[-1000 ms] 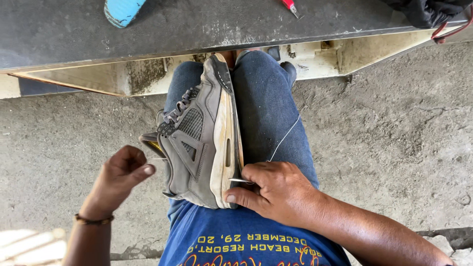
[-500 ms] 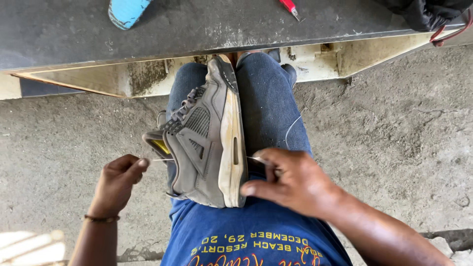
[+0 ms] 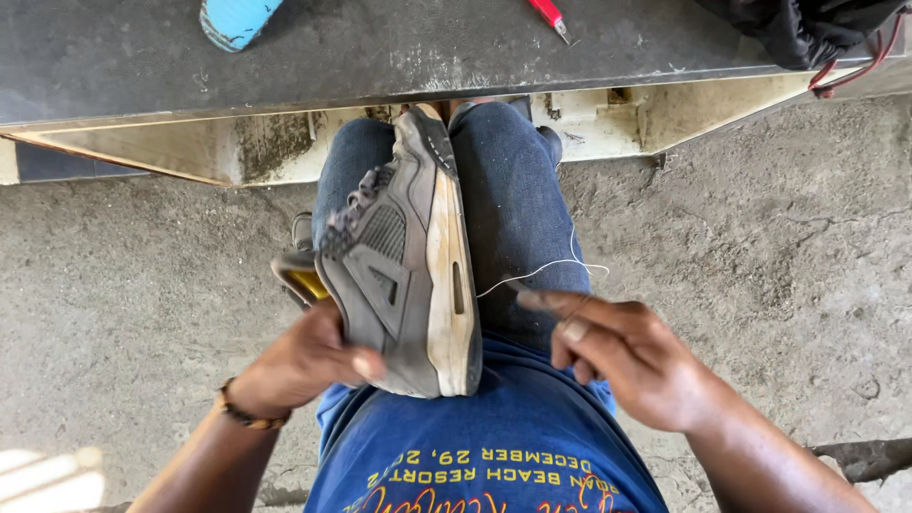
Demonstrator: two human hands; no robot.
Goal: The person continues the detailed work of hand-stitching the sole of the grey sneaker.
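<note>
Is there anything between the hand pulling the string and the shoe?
Only the white thread itself. It runs from the sole of the grey shoe to the right hand, which is off to the side above the jeans. The left hand already grips the shoe's heel.

One grey shoe (image 3: 404, 271) lies on the lap, with two hands at it, a left hand (image 3: 304, 361) and a right hand (image 3: 627, 356), and one white thread (image 3: 541, 271). One workbench (image 3: 380, 57) carries one blue insole (image 3: 233, 19), one red tool (image 3: 549, 15) and one black bag (image 3: 807, 28). One beaded bracelet (image 3: 242, 410) is on the wrist.
</note>
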